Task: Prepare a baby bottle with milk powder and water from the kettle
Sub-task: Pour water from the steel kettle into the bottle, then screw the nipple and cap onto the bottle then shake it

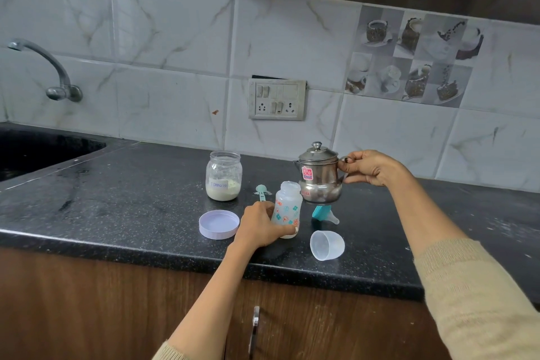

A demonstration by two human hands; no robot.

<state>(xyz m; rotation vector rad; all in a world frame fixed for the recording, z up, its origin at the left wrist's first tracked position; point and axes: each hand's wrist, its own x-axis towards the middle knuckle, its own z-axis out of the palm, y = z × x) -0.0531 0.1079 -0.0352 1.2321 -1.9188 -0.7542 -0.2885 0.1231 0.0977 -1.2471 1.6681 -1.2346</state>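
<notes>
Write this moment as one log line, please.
left hand: grips bottle, open, upright | right hand: holds kettle lifted beside bottle | pour: not begun

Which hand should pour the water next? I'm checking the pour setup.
Right. The right hand already grips the kettle handle, lifted beside the open bottle, which the left hand steadies.

The left hand [260,225] reaches forward on a bare forearm, fingers and thumb curled around something low. The right hand [369,168], further forward and higher, has its fingers curled in a grip, beige sleeve pushed back at the elbow.
</notes>
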